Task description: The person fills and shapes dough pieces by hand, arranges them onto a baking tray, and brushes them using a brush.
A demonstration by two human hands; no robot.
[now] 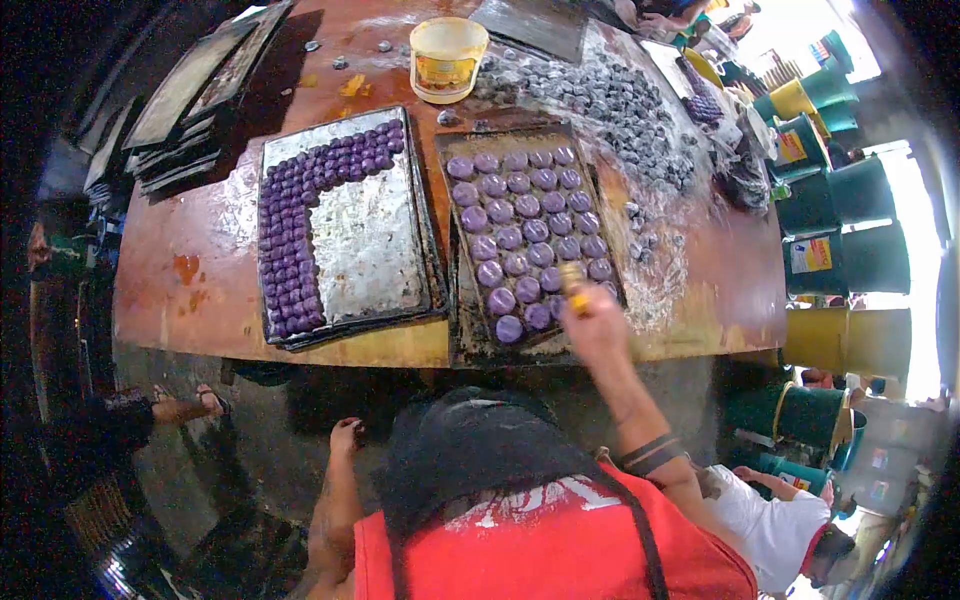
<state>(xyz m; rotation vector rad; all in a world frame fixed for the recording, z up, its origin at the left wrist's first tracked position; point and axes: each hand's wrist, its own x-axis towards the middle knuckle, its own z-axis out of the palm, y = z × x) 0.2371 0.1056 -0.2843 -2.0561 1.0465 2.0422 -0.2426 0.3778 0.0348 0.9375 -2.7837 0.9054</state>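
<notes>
My right hand (597, 325) is closed around a small brush (575, 288) with a yellow handle, slightly blurred. Its tan end is over the lower right of a dark baking tray (462, 325). Rows of flattened purple dough rounds (518, 236) cover that tray, many with a glossy top. Down beside my body, below the table edge, hangs my left hand (347, 435); its fingers are curled, and whatever may be in them is hidden. Left of the dark tray, a pale tray (370, 245) on a stack carries small purple dough balls (290, 240) packed along its left and far sides.
A whitish tub (448, 62) with a yellow label stands at the back of the table (700, 300). Many floured dough pieces (620, 105) lie at the back right. Stacked trays (190, 110) are at the far left. Green and yellow buckets (840, 250) line the right. Other people are nearby.
</notes>
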